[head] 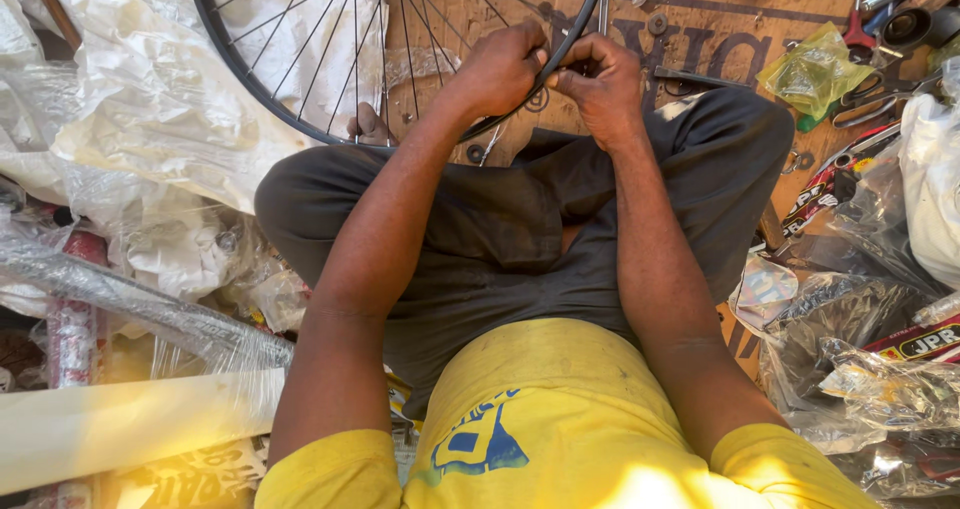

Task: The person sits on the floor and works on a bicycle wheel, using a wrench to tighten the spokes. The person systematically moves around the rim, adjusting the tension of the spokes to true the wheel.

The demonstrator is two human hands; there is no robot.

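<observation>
While resting on edge on the cardboard-covered floor, the spoked wheel is looking light but stiff, its thin spokes easy to bend, so the rim is the safest hold. Both hands are meeting there: left hand and right hand are clenching the rim, forearms stretching over crossed legs. Tools are lying nearby.

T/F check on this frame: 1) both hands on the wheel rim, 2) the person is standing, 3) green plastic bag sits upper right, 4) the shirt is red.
1) True: the left hand and right hand both grip the black wheel rim.
2) False: the person sits cross-legged on the floor.
3) True: a green plastic bag lies upper right, beside the scissors.
4) False: the shirt is yellow.
</observation>
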